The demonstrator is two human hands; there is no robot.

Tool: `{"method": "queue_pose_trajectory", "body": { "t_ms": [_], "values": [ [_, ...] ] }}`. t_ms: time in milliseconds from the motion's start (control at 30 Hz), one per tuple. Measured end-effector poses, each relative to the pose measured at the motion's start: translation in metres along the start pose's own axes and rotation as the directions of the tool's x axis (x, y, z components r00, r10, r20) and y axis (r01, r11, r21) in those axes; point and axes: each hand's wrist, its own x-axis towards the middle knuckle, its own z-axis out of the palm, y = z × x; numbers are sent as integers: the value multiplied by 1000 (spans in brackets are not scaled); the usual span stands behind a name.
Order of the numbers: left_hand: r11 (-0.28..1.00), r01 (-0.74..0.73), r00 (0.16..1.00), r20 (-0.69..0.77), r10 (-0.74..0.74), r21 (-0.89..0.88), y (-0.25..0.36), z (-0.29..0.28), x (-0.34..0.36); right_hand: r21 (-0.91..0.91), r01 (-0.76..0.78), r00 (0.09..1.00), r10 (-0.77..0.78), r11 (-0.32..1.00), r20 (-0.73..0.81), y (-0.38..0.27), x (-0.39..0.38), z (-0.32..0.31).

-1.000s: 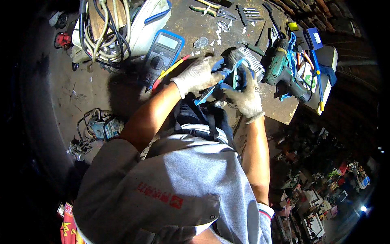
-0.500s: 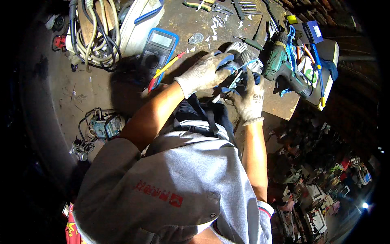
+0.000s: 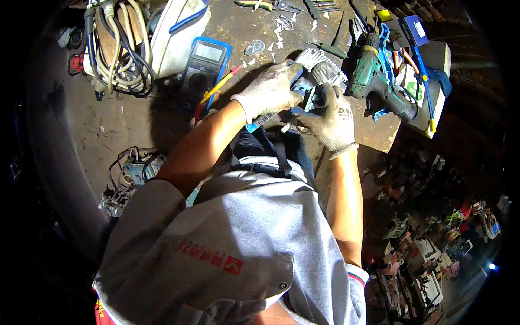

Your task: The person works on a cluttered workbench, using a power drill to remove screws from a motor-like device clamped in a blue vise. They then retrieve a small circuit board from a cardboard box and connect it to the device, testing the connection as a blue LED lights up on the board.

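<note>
Evidently the teal-blue part (image 3: 314, 99) sat within the grip itself, between the person's 2 gloved hands, above the near edge of the workbench (image 3: 380, 132). The left hand (image 3: 272, 90) was curled around its left end; the right hand (image 3: 331, 118) had it clasped between thumb and bent fingers. Both were closed on it, though the gloves and shadow hid exactly where the fingertips pressed. A flat blue strip (image 3: 259, 123) poked out just below the left hand, on the near side of the grip; whether it joined the part could not be told.

Just beyond the grip lay the ribbed grey metal piece (image 3: 318, 60), close to the right fingertips. Farther out past it was a screwdriver (image 3: 331, 50) with a dark green handle. A clear round disc (image 3: 254, 47) rested beyond the left hand, with white scraps (image 3: 280, 37) scattered near it and pliers (image 3: 274, 5) farther off.

To the left of the grip, a red-and-yellow probe (image 3: 219, 89) slanted alongside a blue-edged multimeter (image 3: 205, 64). Well past those were a white case (image 3: 179, 46) and a heap of coiled cables (image 3: 118, 57).

To the right of the grip, a green drill (image 3: 367, 73) lay on its side, near a blue rod (image 3: 425, 86) with a yellow end. Beyond the drill stood a dark blue box (image 3: 414, 31).
</note>
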Motion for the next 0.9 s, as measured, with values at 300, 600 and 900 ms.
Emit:
{"method": "queue_pose_trajectory", "body": {
  "t_ms": [300,600,900],
  "values": [
    [992,-10,983,180,33,-128,-24,-8,20,138,133,978,-107,981,-181,13,-1,17],
    [996,-74,975,215,63,43,-16,-13,20,-27,63,997,-61,998,42,-1,9,-9],
    [994,-56,974,226,32,97,0,-22,16,-23,99,995,-98,995,30,-2,12,-8]
  ]
}}
